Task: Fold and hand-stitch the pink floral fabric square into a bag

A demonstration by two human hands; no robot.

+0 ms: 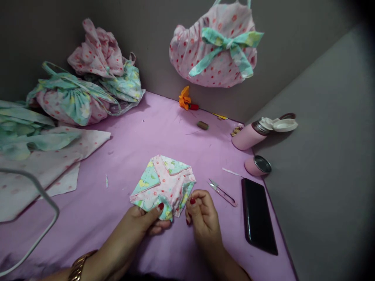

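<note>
A small sewn cloth (166, 182), pink with dots and blue-green with flowers, is near the middle of the purple cover (164, 125). The left hand (148, 222) grips its near edge, thumb on top, with the other fingers partly hidden under it. The right hand (203, 216) is curled just beside the cloth's right side, fingertips close together. I can't tell if it pinches something thin or touches the cloth. Both arms are cut off at the bottom.

To the right are little snips (223, 192), a white strip (233, 171) and a black phone (259, 214). The pink bottle (247, 137) partly hides some tan lumps (235, 131). The red thing (193, 107) by the orange crumpled thing (184, 98) is hard to make out. The hanging pink bag (213, 58) loses its top. On the left, the dotted sheet (55, 156) and white cord (54, 210) run out of view.

The cover's right edge passes near the phone. The widest room to move is behind the sewn cloth, up to the spool (202, 125).
</note>
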